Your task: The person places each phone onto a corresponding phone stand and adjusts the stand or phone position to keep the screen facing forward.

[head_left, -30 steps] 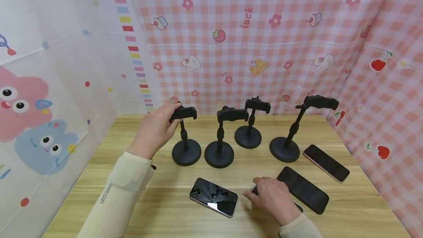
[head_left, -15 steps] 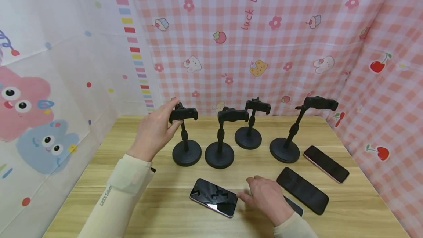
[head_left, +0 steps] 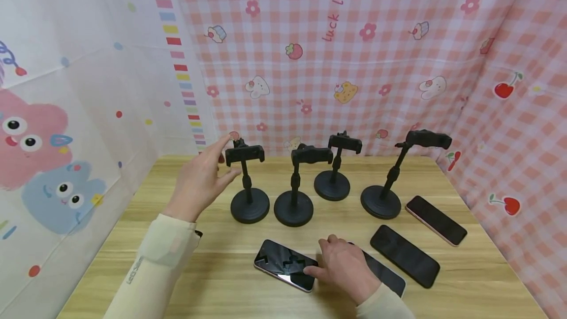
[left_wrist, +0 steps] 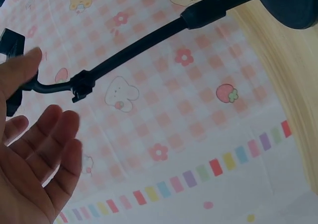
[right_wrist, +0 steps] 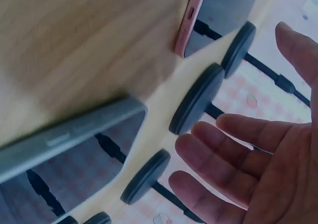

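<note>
My left hand (head_left: 199, 181) is beside the leftmost black phone stand (head_left: 249, 206), thumb and fingers spread around its clamp without gripping it. The left wrist view shows the relaxed fingers (left_wrist: 64, 129) apart from the stand's pole (left_wrist: 139, 50). Lower right, my right hand (head_left: 345, 265) hovers palm down between two phones lying screen up. Its thumb overlaps the edge of the left phone (head_left: 281, 260), and its palm hides part of a silver-edged phone (head_left: 387, 274). In the right wrist view the fingers (right_wrist: 213, 169) are loosely extended and hold nothing.
Three more black phone stands stand along the back: one in the middle (head_left: 294, 209), one behind it (head_left: 332, 186) and one to the right (head_left: 381, 202). Two dark phones lie at right, a nearer one (head_left: 405, 256) and a farther one (head_left: 436, 220). Patterned cloth (head_left: 283, 107) hangs behind the wooden table.
My left hand has let go of the leftmost stand's clamp and drawn back slightly left. My right hand has slid left off the silver-edged phone toward the left phone.
</note>
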Demonstrator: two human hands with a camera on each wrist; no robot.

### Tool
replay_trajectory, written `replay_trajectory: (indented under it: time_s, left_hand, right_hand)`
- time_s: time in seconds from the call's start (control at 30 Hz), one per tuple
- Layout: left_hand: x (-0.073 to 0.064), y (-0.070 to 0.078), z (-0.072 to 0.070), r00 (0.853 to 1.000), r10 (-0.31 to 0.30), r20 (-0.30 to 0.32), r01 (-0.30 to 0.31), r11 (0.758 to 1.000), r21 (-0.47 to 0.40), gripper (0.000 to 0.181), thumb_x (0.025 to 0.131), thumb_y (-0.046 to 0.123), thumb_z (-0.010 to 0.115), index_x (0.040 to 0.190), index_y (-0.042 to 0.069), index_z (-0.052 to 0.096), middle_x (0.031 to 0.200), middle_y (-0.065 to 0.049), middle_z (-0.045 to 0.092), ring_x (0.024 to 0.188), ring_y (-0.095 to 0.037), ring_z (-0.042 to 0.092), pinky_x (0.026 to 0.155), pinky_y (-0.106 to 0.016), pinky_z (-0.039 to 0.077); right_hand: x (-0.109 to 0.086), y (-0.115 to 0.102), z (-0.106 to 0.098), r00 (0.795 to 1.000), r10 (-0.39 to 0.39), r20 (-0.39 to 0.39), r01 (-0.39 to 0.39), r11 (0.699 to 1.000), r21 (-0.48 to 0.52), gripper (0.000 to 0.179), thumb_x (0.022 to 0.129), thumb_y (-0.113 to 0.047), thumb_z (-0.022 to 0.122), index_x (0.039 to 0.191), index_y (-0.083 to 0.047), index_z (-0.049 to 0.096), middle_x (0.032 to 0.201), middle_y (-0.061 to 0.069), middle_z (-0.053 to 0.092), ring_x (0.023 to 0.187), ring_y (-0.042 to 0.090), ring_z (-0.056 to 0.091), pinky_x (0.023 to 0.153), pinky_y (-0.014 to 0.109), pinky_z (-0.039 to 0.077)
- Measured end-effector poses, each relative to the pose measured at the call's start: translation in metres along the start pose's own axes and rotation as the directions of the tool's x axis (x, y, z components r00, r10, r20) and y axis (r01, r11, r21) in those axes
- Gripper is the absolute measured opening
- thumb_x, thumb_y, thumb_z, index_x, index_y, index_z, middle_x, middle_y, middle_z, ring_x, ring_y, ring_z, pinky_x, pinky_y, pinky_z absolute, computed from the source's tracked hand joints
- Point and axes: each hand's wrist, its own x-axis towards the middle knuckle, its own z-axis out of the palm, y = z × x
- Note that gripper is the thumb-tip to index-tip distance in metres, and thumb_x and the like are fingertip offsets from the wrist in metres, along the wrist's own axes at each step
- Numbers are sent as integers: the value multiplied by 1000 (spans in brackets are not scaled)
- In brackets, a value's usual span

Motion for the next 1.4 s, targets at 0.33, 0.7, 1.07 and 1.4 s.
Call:
replay_trajectory:
  time_s: [0.33, 0.7, 1.07, 1.4]
  left_hand:
    - [-17, -15, 1, 988, -123, 96, 124, 992, -2, 86, 83, 39, 81, 151, 8, 38, 121, -19, 63, 98, -35, 65, 69, -52, 53]
    - [-21, -19, 3, 944, -201, 262, 189, 979, 70, 72, 83, 42, 79, 138, 3, 53, 132, -22, 55, 111, -42, 58, 86, -58, 49]
    - [-26, -23, 6, 879, -243, 409, 201, 969, 145, 75, 81, 45, 80, 137, 2, 54, 130, -26, 55, 111, -46, 57, 87, -60, 47]
    - [-27, -22, 9, 848, -264, 459, 220, 964, 148, 73, 82, 40, 80, 138, 1, 53, 133, -27, 54, 115, -47, 55, 90, -61, 45]
  right_hand:
    - [6, -15, 17, 998, -65, 24, 65, 998, -3, 75, 73, -72, 72, 111, -8, 66, 93, 5, 54, 83, 21, 52, 71, 43, 49]
    - [11, -29, 27, 992, -121, 24, 122, 991, -48, 87, 70, -74, 73, 117, -2, 64, 92, 8, 54, 82, 21, 51, 71, 39, 49]
    - [17, -35, 34, 991, -130, -17, 129, 989, -79, 85, 68, -74, 74, 110, -1, 65, 89, 7, 53, 82, 21, 51, 70, 39, 48]
    - [19, -41, 36, 993, -112, 25, 114, 989, -90, 86, 67, -74, 74, 108, 1, 64, 88, 8, 48, 79, 22, 47, 66, 38, 48]
